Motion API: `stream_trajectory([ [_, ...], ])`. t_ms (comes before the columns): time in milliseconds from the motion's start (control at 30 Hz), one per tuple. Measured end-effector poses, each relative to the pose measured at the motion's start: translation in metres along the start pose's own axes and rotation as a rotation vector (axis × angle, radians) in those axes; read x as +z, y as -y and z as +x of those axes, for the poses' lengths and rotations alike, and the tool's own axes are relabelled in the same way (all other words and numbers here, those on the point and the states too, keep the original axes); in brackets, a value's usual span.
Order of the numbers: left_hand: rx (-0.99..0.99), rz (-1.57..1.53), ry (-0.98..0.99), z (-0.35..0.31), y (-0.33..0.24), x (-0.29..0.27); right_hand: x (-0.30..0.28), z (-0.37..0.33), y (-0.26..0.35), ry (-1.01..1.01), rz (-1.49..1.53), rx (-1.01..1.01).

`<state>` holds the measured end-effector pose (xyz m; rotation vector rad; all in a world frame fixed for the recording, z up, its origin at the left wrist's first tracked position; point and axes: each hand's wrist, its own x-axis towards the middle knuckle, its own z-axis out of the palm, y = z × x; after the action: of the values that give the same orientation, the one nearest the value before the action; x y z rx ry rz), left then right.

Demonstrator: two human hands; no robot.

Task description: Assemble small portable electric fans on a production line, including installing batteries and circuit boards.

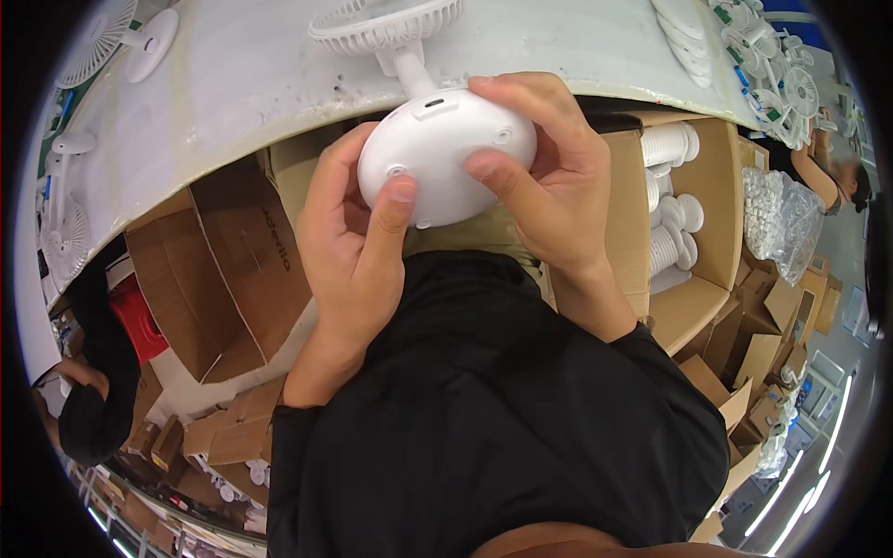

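A white desk fan (437, 195) is tilted so the underside of its round base faces me, with small round screw recesses and a dark slot near the rim. Its neck and ribbed fan head point away over the white table (270, 70). My left hand (349, 232) grips the base from the left, thumb pressed on the underside. From the right, my right hand (563, 177) holds the same base, its thumb on the underside and a finger along the far rim. The other fingers of both hands are partly hidden behind the base.
An open cardboard box (223, 279) stands below the table edge at left. Another box (702, 312) at right holds white spool-shaped parts (670, 223). White discs (684, 42) and fan parts (777, 74) lie on the table's right. Other people work at far left and right.
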<state>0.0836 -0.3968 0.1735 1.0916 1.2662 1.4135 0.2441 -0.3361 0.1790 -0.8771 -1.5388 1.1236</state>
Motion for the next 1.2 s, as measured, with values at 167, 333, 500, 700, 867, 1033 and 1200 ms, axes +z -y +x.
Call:
stream_trajectory([
  [167, 0.063, -0.005, -0.021, 0.009, 0.011, 0.009, -0.012, 0.008, -0.015, 0.026, -0.016, -0.074],
  [333, 0.050, 0.087, 0.072, 0.009, 0.021, 0.001, -0.009, -0.003, -0.033, -0.009, 0.037, -0.093],
  [500, 0.163, 0.083, 0.060, 0.007, 0.037, 0.008, -0.004, -0.012, -0.037, -0.020, 0.142, -0.058],
  [700, 0.074, 0.048, 0.051, 0.015, 0.017, 0.020, -0.005, 0.001, -0.032, -0.053, 0.321, -0.078],
  [867, 0.126, 0.072, 0.001, 0.017, 0.016, 0.022, -0.012, 0.005, -0.025, 0.004, 0.212, -0.087],
  [1033, 0.073, 0.047, -0.018, 0.009, 0.018, 0.017, -0.014, 0.001, -0.021, 0.040, 0.137, -0.044],
  [1200, 0.002, -0.033, -0.005, 0.005, 0.025, 0.010, -0.017, -0.003, -0.024, 0.226, -0.034, -0.046],
])
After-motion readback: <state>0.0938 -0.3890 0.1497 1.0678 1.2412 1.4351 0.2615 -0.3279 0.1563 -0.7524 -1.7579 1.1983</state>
